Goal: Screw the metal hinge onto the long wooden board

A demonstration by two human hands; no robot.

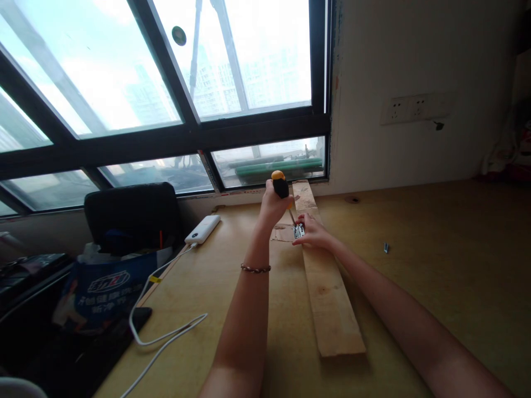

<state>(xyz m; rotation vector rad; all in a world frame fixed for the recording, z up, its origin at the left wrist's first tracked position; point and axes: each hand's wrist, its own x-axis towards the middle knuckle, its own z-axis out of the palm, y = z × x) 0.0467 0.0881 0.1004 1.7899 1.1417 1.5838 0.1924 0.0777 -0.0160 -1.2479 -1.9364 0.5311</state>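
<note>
Holding slim-shafted screwdriver: left grip. Right grip pinches metal hinge on knotty plank. Blue bag: Chinese lettering.

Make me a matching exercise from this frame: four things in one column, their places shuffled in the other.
Things:
1. screwdriver
2. metal fitting
3. white power bank
4. wall sockets

Places:
A. between thumb and fingers of the right hand
B. above the table, right of the window
C. in the left hand
D. on the table, cable attached

Pairs: 1-C, 2-A, 3-D, 4-B
</note>
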